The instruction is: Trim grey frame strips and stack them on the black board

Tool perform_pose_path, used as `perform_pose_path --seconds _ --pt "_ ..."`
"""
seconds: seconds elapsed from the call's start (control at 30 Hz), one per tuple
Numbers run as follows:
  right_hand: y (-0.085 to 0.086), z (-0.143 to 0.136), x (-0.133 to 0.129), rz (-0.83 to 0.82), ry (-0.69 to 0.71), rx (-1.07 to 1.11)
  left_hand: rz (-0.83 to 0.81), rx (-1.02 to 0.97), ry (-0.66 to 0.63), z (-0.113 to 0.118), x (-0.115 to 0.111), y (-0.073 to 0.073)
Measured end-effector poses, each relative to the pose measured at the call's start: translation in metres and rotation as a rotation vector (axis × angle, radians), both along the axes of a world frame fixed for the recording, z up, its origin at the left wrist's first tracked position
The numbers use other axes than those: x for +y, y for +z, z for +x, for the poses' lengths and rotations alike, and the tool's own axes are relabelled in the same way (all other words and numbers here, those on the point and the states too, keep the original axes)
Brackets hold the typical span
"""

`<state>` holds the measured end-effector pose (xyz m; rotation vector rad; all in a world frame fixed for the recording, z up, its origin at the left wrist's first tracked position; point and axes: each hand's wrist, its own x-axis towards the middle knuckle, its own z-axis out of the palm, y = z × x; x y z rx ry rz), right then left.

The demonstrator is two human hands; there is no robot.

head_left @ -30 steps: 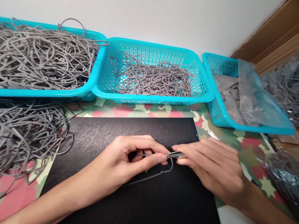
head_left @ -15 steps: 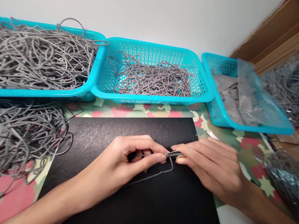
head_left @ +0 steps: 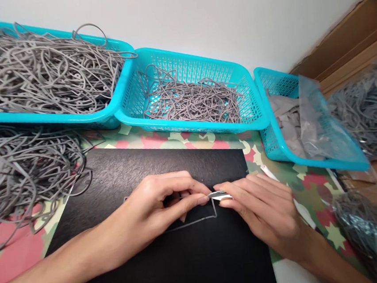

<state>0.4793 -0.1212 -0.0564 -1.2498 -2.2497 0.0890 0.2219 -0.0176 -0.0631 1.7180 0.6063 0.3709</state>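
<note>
Over a black mat (head_left: 186,261), my left hand (head_left: 167,201) pinches a thin grey rubber ring (head_left: 196,221) between thumb and forefinger. Part of the ring hangs below the fingers in an angular loop; the rest is hidden behind the hand. My right hand (head_left: 264,201) is closed on a pair of metal tweezers (head_left: 218,194). The tips of the tweezers meet the ring at my left fingertips. Whether they grip the rubber or only touch it, I cannot tell.
Grey rings fill a blue basket (head_left: 115,106) at the left, fewer lie in the middle basket (head_left: 187,126), and plastic bags sit in the right basket (head_left: 286,150). A loose pile of rings (head_left: 21,175) lies left of the mat. Bagged rings (head_left: 366,226) stand at right, near a white pen-like stick (head_left: 268,172).
The tweezers have turned slightly, so their bright side now shows. My right hand has shifted a little left, and the hanging part of the ring has moved slightly left.
</note>
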Motion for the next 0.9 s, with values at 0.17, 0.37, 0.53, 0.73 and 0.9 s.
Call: perform_pose_path --seconds 0.17,0.37,0.53,0.73,0.9 --pt "0.0019 -0.0011 0.0004 0.003 -0.005 -0.006 -0.043 0.008 0.004 0.0005 -0.0006 0.0021" --pt "0.0013 -0.0014 0.0001 -0.002 -0.010 -0.018 -0.053 0.037 -0.003 0.0009 -0.0005 0.0037" --pt "0.0007 -0.0032 -0.0003 -0.007 -0.015 -0.013 -0.041 0.035 -0.006 0.0007 0.0001 0.0041" --pt "-0.0023 0.0016 -0.0005 -0.038 -0.056 0.085 -0.047 0.042 -0.004 0.0015 0.0014 0.0057" --pt "-0.0030 -0.0026 0.0005 -0.206 -0.267 0.499 -0.047 0.051 0.000 0.0003 0.0018 0.0043"
